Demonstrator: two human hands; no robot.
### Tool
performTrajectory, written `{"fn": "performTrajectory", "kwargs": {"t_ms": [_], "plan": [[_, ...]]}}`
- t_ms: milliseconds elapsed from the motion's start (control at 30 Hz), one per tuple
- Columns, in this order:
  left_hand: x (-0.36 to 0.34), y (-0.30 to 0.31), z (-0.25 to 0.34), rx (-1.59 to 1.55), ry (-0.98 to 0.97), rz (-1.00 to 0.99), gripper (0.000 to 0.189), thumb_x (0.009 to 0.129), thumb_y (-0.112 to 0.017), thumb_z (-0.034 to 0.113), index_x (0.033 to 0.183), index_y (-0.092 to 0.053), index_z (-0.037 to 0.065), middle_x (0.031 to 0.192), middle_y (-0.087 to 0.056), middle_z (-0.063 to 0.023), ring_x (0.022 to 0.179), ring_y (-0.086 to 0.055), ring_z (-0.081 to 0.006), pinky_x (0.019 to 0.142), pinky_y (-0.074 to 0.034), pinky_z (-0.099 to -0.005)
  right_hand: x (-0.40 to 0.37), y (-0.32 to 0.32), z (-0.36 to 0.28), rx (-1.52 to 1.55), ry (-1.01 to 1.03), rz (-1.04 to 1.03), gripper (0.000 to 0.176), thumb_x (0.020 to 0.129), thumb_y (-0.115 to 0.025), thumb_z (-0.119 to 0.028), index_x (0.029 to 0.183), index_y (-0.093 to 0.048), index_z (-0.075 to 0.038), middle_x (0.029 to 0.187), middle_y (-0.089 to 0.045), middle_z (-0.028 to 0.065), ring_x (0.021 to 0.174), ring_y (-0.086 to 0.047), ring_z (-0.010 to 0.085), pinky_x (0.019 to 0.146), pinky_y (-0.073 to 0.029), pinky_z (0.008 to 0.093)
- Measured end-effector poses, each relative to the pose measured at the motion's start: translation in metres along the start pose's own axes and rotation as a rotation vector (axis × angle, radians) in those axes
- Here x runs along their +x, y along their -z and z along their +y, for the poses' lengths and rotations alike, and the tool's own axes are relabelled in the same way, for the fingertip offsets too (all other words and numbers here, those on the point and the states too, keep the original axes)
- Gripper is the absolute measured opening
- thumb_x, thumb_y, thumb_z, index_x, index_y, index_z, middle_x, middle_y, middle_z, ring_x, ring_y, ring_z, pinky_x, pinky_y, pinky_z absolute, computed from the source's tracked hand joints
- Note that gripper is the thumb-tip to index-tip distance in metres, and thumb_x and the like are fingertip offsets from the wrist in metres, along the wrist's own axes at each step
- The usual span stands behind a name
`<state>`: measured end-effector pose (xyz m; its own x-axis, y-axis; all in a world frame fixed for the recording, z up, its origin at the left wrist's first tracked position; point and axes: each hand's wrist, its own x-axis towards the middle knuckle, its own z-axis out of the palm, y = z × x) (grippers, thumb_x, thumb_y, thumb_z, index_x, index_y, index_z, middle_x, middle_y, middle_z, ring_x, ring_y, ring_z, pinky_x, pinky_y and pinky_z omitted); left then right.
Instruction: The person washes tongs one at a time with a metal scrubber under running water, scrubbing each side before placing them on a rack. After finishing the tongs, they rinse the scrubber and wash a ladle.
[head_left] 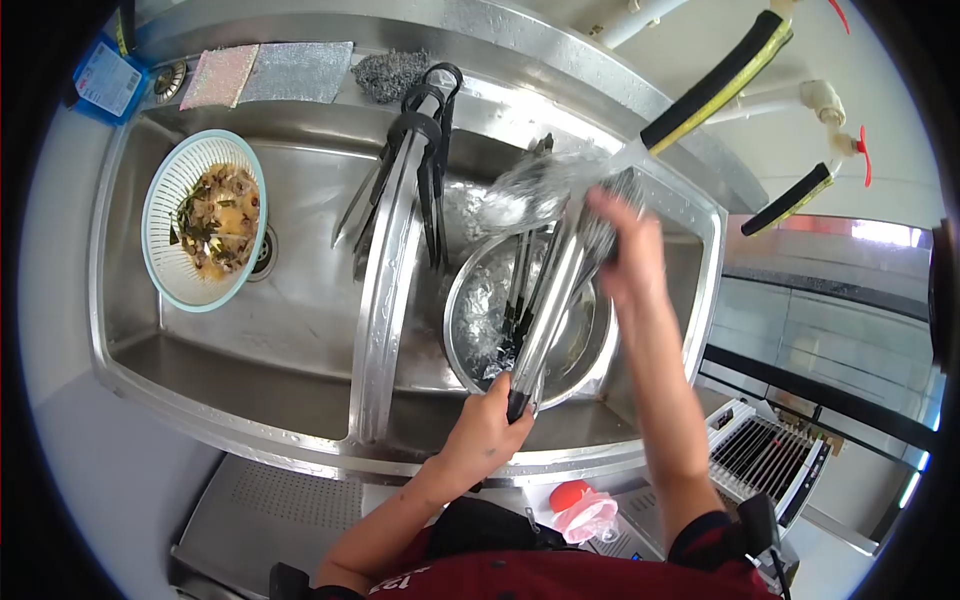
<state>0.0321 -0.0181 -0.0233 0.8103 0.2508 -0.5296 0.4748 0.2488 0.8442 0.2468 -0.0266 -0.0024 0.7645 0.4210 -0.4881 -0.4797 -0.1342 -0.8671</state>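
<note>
My left hand (487, 432) is closed round the black-tipped lower end of a pair of long metal tongs (545, 335). The tongs slant up over a round metal bowl (452, 322) in the right basin. At their far end my right hand (632, 240), smeared by motion, is closed on a grey, wiry wad that looks like a steel wool scrubber (626, 187). Water (535, 190) splashes off the tongs there, below a black and yellow hose (715, 85). More black-handled utensils (518, 285) stand in the water in the bowl.
More tongs (410, 150) hang over the sink divider (372, 380). A pale blue-rimmed strainer basket (155, 240) with food scraps sits in the left basin. Scouring cloths (295, 72) and steel wool (390, 75) lie on the back ledge. A second hose (788, 200) hangs right.
</note>
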Motion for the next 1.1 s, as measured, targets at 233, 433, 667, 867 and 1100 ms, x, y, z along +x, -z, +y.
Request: {"fn": "performTrajectory", "kwargs": {"t_ms": [233,433,667,867,1100], "plan": [[0.003,-0.001,-0.012,-0.126,0.011,0.020,0.021,0.075,-0.053,0.004,0.093,-0.044,-0.004,0.045,-0.047,-0.0035,0.034,-0.044,-0.0087,0.031,-0.034,-0.0244,-0.009,-0.011,0.011,-0.077,-0.077,-0.096,0.025,0.069,-0.058,-0.009,0.090,-0.054,0.004,0.079,-0.060,0.0144,0.070,-0.059,0.0197,0.065,-0.049,0.0318],[0.006,0.000,-0.019,-0.121,-0.076,0.040,0.018,0.075,-0.051,0.002,0.090,-0.044,-0.004,0.045,-0.045,-0.0031,0.034,-0.044,-0.0083,0.031,-0.034,-0.0242,-0.031,0.000,0.039,-0.053,-0.164,-0.091,0.034,0.065,-0.061,-0.006,0.095,-0.053,0.008,0.085,-0.061,0.0150,0.080,-0.059,0.0209,0.078,-0.044,0.0316],[-0.003,-0.003,-0.014,-0.150,0.004,-0.019,0.016,0.075,-0.051,0.002,0.088,-0.044,-0.004,0.047,-0.046,-0.0025,0.033,-0.043,-0.0076,0.031,-0.034,-0.0235,0.053,0.006,-0.013,0.005,-0.095,-0.098,0.020,0.074,-0.055,-0.013,0.086,-0.054,0.004,0.076,-0.058,0.0113,0.071,-0.057,0.0183,0.061,-0.049,0.0343],[-0.001,0.004,-0.006,-0.295,0.137,-0.032,0.014,0.074,-0.051,0.001,0.085,-0.044,-0.003,0.047,-0.045,-0.0015,0.034,-0.043,-0.0073,0.031,-0.033,-0.0235,-0.063,-0.011,0.057,-0.191,-0.236,-0.055,0.035,0.067,-0.065,-0.009,0.098,-0.054,0.004,0.090,-0.060,0.0122,0.087,-0.056,0.0188,0.084,-0.038,0.0301],[-0.009,0.011,-0.014,-0.203,0.097,-0.121,0.016,0.073,-0.054,0.005,0.082,-0.043,-0.002,0.046,-0.046,-0.0047,0.035,-0.045,-0.0096,0.032,-0.034,-0.0256,-0.028,0.033,0.041,-0.027,-0.090,0.139,0.030,0.075,-0.058,-0.017,0.095,-0.051,0.005,0.091,-0.058,0.0138,0.084,-0.056,0.0204,0.077,-0.044,0.0324]]}}
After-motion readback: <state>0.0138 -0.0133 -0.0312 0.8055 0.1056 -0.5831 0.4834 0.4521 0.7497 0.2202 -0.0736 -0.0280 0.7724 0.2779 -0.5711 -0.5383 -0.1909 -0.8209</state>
